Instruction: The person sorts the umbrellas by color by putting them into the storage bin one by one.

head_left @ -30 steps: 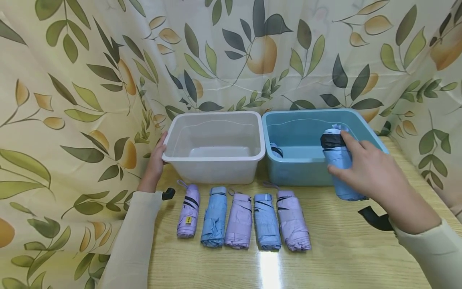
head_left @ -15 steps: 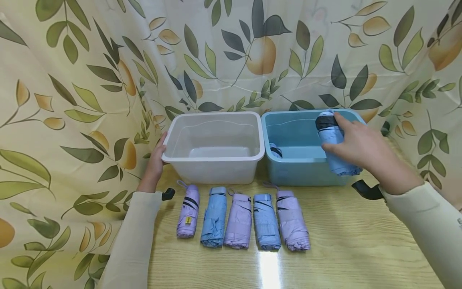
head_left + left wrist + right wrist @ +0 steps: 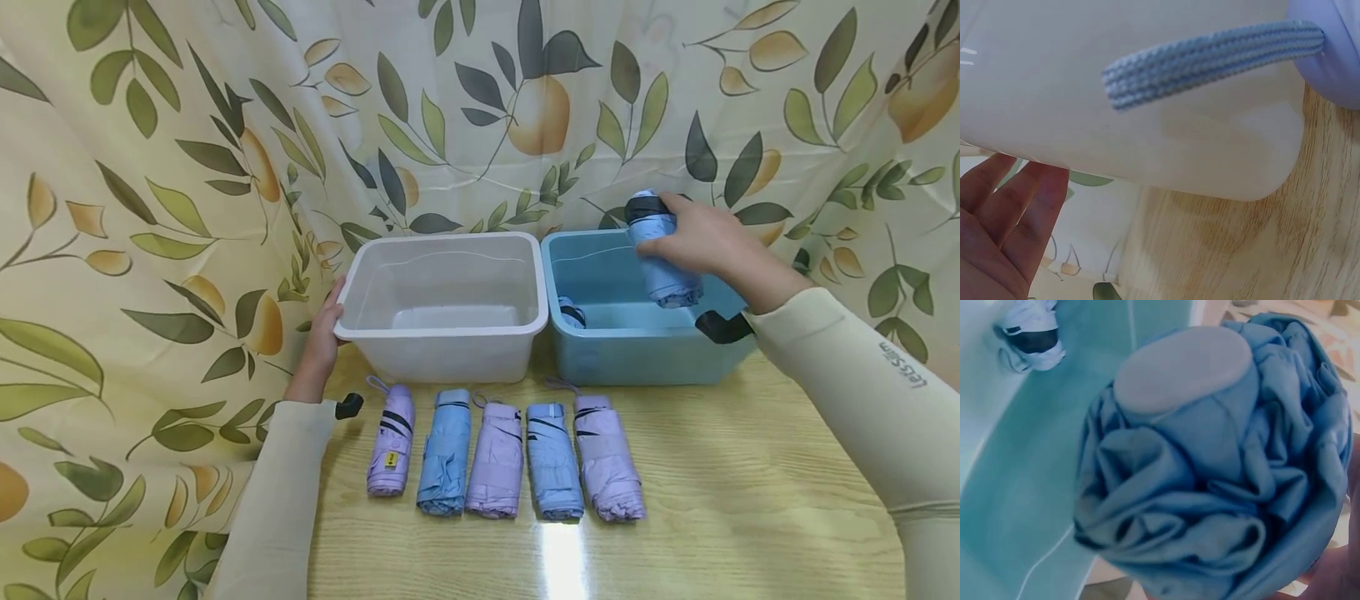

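Note:
In the head view my right hand [image 3: 701,237] grips a folded blue umbrella [image 3: 663,258] with a black band, tilted above the blue bin [image 3: 622,333]. The right wrist view looks onto the bunched end of this umbrella [image 3: 1204,462]. A second banded blue umbrella [image 3: 572,312] lies inside the bin at its left side. My left hand [image 3: 322,337] rests against the left side of the white bin [image 3: 450,332]; in the left wrist view its extended fingers [image 3: 1041,194] touch the bin's wall.
In front of the bins several folded umbrellas lie in a row on the wooden table [image 3: 712,500], among them a purple one [image 3: 392,442] at the left end and a blue one [image 3: 555,462]. A leaf-patterned curtain [image 3: 480,108] hangs behind and at the sides.
My right hand has carried the blue umbrella left and away from me, from the bin's right front to over its inside. The left hand stays against the white bin.

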{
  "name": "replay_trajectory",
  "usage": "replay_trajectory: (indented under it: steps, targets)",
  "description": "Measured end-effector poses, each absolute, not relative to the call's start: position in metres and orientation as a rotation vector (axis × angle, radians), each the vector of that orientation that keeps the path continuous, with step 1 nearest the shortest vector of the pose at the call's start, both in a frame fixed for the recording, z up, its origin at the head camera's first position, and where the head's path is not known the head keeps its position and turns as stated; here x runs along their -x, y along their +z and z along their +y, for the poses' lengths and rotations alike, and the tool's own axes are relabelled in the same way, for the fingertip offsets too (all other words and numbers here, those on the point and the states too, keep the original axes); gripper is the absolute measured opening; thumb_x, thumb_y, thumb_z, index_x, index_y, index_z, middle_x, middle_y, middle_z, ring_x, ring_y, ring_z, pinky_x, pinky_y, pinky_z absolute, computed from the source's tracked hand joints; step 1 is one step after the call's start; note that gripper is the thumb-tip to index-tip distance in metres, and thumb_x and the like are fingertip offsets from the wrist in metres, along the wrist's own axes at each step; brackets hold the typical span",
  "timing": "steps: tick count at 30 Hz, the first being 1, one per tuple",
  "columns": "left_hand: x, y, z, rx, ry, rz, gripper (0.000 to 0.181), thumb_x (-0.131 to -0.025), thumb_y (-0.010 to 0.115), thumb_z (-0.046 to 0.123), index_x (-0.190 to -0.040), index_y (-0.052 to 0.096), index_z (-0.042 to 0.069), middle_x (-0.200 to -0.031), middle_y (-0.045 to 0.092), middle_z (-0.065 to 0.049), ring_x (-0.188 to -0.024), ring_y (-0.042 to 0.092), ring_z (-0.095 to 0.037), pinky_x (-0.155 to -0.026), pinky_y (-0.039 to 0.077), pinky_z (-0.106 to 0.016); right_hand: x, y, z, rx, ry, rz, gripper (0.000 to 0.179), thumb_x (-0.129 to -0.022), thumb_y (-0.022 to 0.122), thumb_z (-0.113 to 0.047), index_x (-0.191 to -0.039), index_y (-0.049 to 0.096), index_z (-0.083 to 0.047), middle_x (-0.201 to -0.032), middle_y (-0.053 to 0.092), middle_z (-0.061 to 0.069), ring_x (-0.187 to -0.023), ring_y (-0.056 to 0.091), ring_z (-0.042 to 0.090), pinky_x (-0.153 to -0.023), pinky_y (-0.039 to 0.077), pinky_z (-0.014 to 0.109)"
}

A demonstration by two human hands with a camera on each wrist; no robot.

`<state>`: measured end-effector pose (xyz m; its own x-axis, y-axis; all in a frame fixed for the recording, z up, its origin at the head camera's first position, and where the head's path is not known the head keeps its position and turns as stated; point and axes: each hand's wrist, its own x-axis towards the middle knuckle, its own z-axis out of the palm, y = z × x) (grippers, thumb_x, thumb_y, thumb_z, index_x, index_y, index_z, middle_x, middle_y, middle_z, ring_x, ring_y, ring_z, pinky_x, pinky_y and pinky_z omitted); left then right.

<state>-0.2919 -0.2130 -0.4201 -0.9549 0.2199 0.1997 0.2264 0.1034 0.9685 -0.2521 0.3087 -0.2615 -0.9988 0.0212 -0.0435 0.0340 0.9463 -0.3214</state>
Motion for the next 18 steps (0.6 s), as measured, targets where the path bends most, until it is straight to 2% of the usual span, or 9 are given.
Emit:
replay_trajectory:
  steps: [9, 18]
  targets:
    - [0.293, -0.422, -0.215, 0.453, -2.036, -2.339, 0.055, -0.102, 0.022, 0.015, -0.157, 0.016, 0.011, -0.162, 0.011, -0.002, -0.117, 0.04, -0.043, -0.08, 0.044, -0.029, 0.285, -0.268, 0.296, -0.047, -0.502, 2.982, 0.097, -0.089, 0.056, -0.051, -0.156, 0.002, -0.004, -0.137, 0.036, 0.039, -0.11, 0.044, 0.053, -0.089, 0.039, 0.07]
    - [0.293, -0.421, -0.213, 0.446, -2.058, -2.335, 0.056, -0.102, 0.022, 0.014, -0.157, 0.015, 0.012, -0.163, 0.01, -0.001, -0.119, 0.041, -0.04, -0.08, 0.044, -0.03, 0.306, -0.286, 0.293, -0.034, -0.447, 2.952, 0.096, -0.09, 0.057, -0.045, -0.156, 0.0, -0.006, -0.137, 0.036, 0.038, -0.109, 0.043, 0.052, -0.085, 0.04, 0.067]
